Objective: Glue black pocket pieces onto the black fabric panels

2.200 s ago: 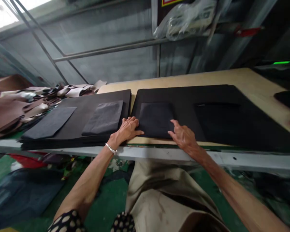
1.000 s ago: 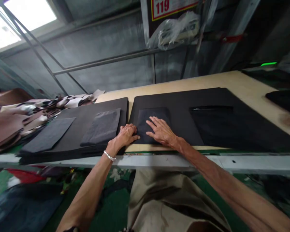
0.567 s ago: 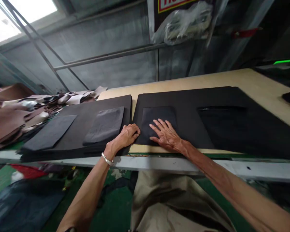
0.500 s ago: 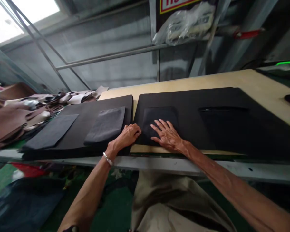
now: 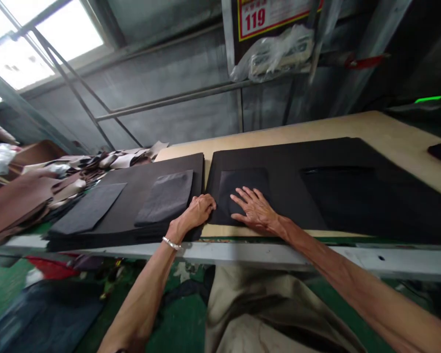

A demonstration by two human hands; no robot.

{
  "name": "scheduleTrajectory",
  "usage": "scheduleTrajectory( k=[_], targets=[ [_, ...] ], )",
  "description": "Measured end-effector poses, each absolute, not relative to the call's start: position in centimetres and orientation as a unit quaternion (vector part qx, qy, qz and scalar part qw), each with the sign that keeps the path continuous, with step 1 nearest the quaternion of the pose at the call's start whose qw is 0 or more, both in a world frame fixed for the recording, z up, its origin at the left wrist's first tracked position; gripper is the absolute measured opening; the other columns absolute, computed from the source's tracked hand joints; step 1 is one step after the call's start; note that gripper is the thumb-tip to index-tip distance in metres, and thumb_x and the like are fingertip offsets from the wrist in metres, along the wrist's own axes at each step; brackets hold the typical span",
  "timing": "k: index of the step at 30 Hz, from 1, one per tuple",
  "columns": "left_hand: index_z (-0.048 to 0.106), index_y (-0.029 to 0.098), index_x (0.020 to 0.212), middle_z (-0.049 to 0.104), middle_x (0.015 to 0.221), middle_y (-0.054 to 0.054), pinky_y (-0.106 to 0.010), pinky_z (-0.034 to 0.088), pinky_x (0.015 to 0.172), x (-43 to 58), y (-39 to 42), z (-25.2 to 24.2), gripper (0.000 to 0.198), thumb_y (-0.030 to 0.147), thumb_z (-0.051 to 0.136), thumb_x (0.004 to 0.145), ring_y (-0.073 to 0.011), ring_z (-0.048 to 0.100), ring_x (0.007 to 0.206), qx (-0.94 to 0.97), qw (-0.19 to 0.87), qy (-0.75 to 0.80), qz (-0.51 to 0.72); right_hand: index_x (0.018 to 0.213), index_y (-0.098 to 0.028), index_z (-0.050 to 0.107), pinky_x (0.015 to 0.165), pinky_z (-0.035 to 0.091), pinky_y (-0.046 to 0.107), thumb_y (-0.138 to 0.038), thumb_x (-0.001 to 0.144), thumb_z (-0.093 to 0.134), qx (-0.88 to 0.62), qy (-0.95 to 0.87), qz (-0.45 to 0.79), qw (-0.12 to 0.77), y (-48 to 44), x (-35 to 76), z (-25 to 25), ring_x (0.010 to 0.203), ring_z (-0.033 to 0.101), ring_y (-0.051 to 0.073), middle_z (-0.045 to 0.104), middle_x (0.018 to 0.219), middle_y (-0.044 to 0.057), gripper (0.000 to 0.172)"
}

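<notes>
My right hand [image 5: 255, 210] lies flat with its fingers spread on a small black patch [image 5: 231, 181]. That patch rests near the left end of a large black sheet [image 5: 284, 156]. My left hand [image 5: 199, 210], a bracelet on its wrist, is closed with curled fingers at the left edge of this sheet. Its fingertips are hidden, so what they grip, if anything, does not show. Beside it on the left, a stack of black sheets [image 5: 147, 169] carries two grey-black pieces, a nearer one [image 5: 167, 196] and an outer one [image 5: 90, 208].
Brown and pale scraps [image 5: 25, 196] are heaped at the far left. The pale tabletop [image 5: 279, 132] shows behind the sheets. A darker panel with a glossy upper edge [image 5: 338, 170] lies on the right. The grey table edge [image 5: 250, 252] runs before my legs.
The view has tilted up slightly, bringing more of the window and wall sign into sight. Both hands stay in nearly the same places on the material.
</notes>
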State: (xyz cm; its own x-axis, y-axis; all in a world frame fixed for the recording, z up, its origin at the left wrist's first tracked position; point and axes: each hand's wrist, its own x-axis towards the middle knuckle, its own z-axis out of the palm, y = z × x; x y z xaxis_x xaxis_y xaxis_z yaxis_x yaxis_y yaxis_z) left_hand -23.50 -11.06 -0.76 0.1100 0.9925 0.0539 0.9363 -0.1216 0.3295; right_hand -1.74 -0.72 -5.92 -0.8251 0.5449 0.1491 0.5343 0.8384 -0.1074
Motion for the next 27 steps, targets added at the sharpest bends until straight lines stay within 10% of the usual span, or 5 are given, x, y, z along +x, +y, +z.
scheduleTrajectory(
  k=[12,27],
  targets=[
    [0.06,0.019,0.107,0.065,0.113,-0.008,-0.04,0.048,0.099,-21.4,-10.2,-1.3,0.02,0.024,0.046,0.094,-0.0213,0.06,0.109,0.726,0.028,0.643,0.241,0.149,-0.022,0.041,0.117,0.016,0.056,-0.068,0.09,0.045,-0.283,-0.951,0.065,0.104,-0.7,-1.7,-6.4,0.146,0.022,0.035,0.027,0.158,0.016,0.075],
    [0.042,0.014,0.144,0.032,0.157,-0.016,-0.051,0.025,0.12,-16.1,-3.1,-4.5,0.059,0.05,0.023,0.101,-0.0294,0.021,0.149,0.658,0.017,0.728,0.193,0.146,-0.021,0.046,0.115,0.018,0.06,-0.068,0.09,0.044,-0.26,-0.953,0.073,0.135,-0.6,-1.3,-6.2,0.144,0.027,0.036,0.036,0.153,0.018,0.074]
  ],
)
